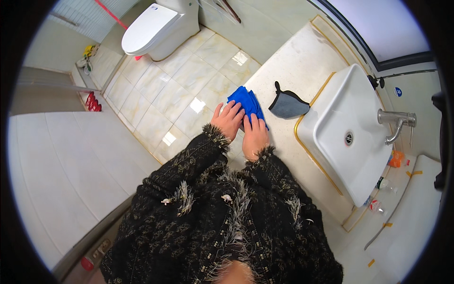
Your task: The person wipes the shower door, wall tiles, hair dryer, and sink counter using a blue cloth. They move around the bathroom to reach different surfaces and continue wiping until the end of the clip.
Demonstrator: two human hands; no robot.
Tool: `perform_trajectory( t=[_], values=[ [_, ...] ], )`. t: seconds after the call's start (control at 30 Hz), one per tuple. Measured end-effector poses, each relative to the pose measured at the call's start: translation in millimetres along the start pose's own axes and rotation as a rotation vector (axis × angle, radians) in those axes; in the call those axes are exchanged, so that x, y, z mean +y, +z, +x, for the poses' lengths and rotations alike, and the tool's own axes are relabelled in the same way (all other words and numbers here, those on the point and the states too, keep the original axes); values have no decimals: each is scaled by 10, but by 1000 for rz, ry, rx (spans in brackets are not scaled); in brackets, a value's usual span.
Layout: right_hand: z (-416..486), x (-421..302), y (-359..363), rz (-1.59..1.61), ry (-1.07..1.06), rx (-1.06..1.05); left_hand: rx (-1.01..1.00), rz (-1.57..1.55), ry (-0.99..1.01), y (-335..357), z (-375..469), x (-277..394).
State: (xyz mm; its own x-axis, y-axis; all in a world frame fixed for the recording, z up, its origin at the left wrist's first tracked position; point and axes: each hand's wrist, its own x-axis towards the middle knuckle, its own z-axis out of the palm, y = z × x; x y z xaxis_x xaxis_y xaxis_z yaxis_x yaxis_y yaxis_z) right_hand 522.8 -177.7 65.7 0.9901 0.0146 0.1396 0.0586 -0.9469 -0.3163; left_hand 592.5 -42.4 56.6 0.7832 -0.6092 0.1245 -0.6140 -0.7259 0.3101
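A folded blue cloth [244, 98] lies at the left edge of the pale stone countertop [280, 71], partly past that edge. My left hand [227, 122] covers its near left part with the fingers spread over the top. Close beside it, my right hand [256, 136] has its fingertips on the near right part of the cloth. Both thumbs are hard to make out, and the underside of the cloth is hidden. To the right of the cloth, a grey fabric face mask [290, 105] with black trim and straps lies on the countertop, near the sink.
A white rectangular washbasin [361, 167] with a metal faucet [395, 119] stands at the right. Plastic bottles [377, 206] are behind it. The marble-look tile floor [173, 96] runs up to a white toilet [152, 30]. A white tub-like panel [64, 159] borders the left.
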Motion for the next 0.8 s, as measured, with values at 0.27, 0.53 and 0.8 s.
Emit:
perform_trajectory(
  t=[0.27,0.53,0.8],
  values=[
    [474,37,246,-317,316,233,-130,6,131,144,768,-112],
    [548,197,86,-519,515,-87,-293,6,348,207,1025,102],
    [282,-115,-31,-186,286,-124,-168,39,278,-95,590,-117]
  ],
)
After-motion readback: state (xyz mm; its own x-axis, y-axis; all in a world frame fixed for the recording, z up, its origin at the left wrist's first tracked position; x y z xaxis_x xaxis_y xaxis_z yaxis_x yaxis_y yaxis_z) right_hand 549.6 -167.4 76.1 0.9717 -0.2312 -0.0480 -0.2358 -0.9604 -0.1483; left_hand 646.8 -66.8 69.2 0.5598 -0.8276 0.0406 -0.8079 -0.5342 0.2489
